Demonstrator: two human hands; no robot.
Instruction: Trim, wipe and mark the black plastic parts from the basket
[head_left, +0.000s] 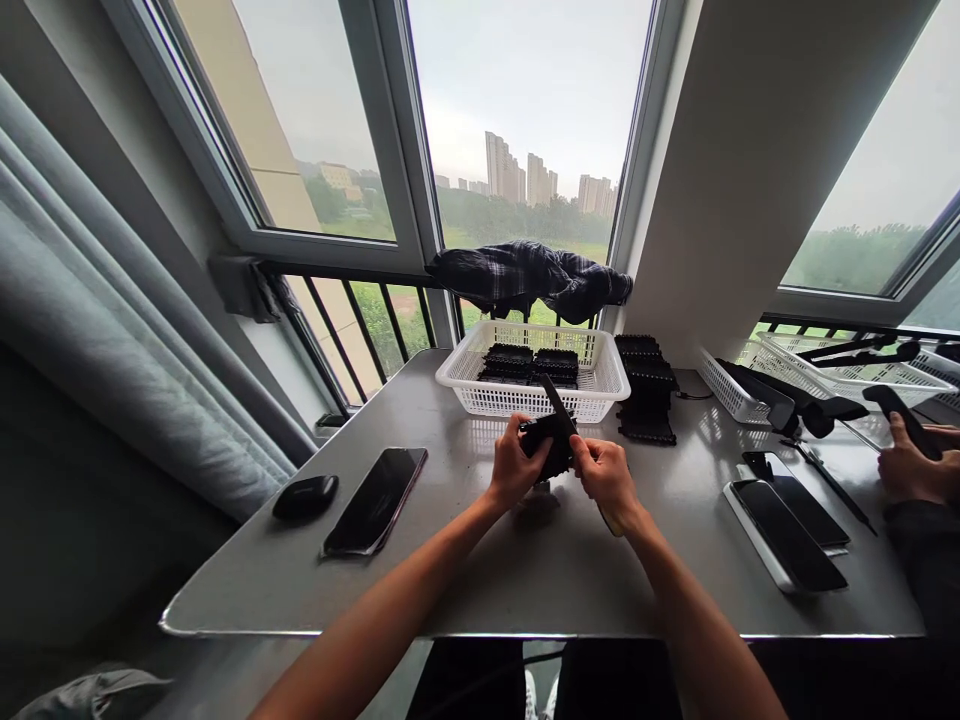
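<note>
My left hand [517, 465] grips a small black plastic part [553, 458] with jagged edges, just above the table and in front of the white basket. In my right hand [606, 478] is a flat file [555, 398], its long dark blade slanting up and left across the part. The end of its handle shows below my right hand. Whether the file touches the part I cannot tell. Several similar black parts lie in the white basket [534, 408], and more are stacked in a pile [646, 392] to its right.
On the grey table [450, 590] are a black mouse [306, 497] and a phone [376, 500] at left, and another phone [787, 535] at right. A co-worker's hands [911, 465] hold a black piece at far right, near further baskets [731, 390] with black parts.
</note>
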